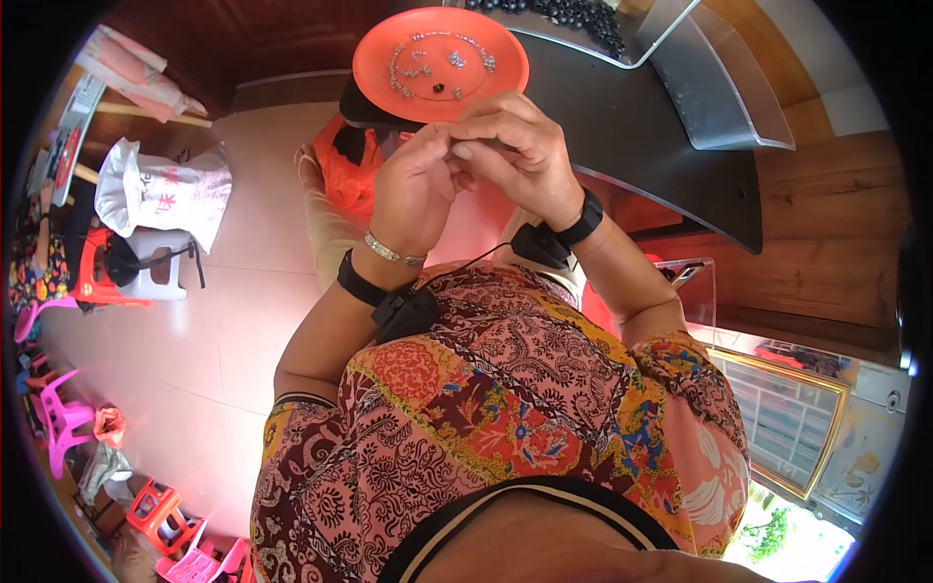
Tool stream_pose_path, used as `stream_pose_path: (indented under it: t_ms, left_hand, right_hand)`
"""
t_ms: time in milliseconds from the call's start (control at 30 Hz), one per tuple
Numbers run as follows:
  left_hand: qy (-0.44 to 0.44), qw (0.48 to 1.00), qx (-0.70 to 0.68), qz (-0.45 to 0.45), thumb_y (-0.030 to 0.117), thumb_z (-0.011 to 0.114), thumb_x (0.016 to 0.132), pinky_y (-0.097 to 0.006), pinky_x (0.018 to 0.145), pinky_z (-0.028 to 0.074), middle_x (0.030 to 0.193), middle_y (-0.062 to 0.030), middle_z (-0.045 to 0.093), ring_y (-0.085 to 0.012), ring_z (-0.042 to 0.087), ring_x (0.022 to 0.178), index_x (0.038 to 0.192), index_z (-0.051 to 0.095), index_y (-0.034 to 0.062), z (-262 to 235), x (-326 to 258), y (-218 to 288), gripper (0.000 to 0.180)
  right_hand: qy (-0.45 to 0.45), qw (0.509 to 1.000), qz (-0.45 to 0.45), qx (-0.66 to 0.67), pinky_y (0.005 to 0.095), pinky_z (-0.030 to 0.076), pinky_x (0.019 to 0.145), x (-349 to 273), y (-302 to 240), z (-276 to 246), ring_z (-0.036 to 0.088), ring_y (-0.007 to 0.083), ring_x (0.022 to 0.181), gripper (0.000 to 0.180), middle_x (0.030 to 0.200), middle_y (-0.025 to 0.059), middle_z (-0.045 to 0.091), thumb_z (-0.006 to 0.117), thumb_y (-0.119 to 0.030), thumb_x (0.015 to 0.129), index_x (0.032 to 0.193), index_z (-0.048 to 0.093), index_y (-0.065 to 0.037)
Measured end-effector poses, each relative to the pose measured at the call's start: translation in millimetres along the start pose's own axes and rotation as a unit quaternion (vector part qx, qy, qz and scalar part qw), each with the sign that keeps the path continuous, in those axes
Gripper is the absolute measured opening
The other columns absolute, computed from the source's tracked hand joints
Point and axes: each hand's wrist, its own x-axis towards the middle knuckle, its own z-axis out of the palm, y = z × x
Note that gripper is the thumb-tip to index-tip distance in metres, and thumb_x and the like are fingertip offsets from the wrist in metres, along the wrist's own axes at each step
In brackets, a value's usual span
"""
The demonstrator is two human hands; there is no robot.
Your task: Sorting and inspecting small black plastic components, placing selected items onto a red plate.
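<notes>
My left hand (418,185) and my right hand (525,155) meet in front of my chest, fingertips pinched together. What they hold, if anything, is too small and too hidden to make out. Just beyond them an orange-red round plate (374,73) rests at the end of a dark table. Small silvery pieces (457,60) lie on it, some set out in a curved row and others in little heaps. One dark brown bit (438,87) sits near the plate's near side. Each wrist wears a black strap with a small black box.
A clear plastic bin (709,87) stands on the black table (603,126), near a tray of dark round beads (573,15). Under the plate hangs a red plastic bag (345,175). To the left are a white sack (165,189), plastic stools (160,515) and another person's arm (44,228).
</notes>
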Motion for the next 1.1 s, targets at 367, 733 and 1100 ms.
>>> stream_pose_path:
  t_ms: [367, 733, 1100]
  left_hand:
    - [0.006, 0.999, 0.037, -0.022, 0.024, 0.044, 0.095, -0.027, 0.075, 0.043, 0.097, -0.0012, 0.059, -0.0123, 0.056, 0.087, 0.108, 0.054, 0.0054, 10, -4, 0, 0.025]
    - [-0.004, 1.000, 0.018, 0.012, 0.024, 0.046, 0.095, -0.033, 0.077, 0.043, 0.094, -0.0068, 0.060, -0.0207, 0.059, 0.086, 0.100, 0.057, 0.0037, -11, -10, 17, 0.023]
    - [0.001, 1.000, -0.013, 0.014, 0.024, 0.047, 0.094, -0.034, 0.077, 0.044, 0.094, -0.0083, 0.060, -0.0224, 0.059, 0.086, 0.099, 0.057, 0.0026, -20, -13, 23, 0.024]
  right_hand:
    - [-0.045, 0.998, 0.049, 0.001, 0.0318, 0.054, 0.072, 2, 0, -13, 0.063, 0.0202, 0.086, 0.020, 0.093, 0.0057, 0.065, 0.074, -0.005, 0.074, 0.094, 0.070, -0.007]
    - [-0.185, 0.980, 0.062, -0.041, 0.0282, 0.050, 0.071, 65, 51, -12, 0.065, 0.0196, 0.077, 0.013, 0.087, 0.0090, 0.066, 0.064, -0.006, 0.084, 0.094, 0.065, 0.001]
    - [-0.274, 0.943, 0.017, -0.189, 0.0330, 0.050, 0.073, 70, 82, 12, 0.064, 0.0265, 0.078, 0.018, 0.089, 0.0112, 0.067, 0.065, -0.007, 0.077, 0.094, 0.067, -0.003]
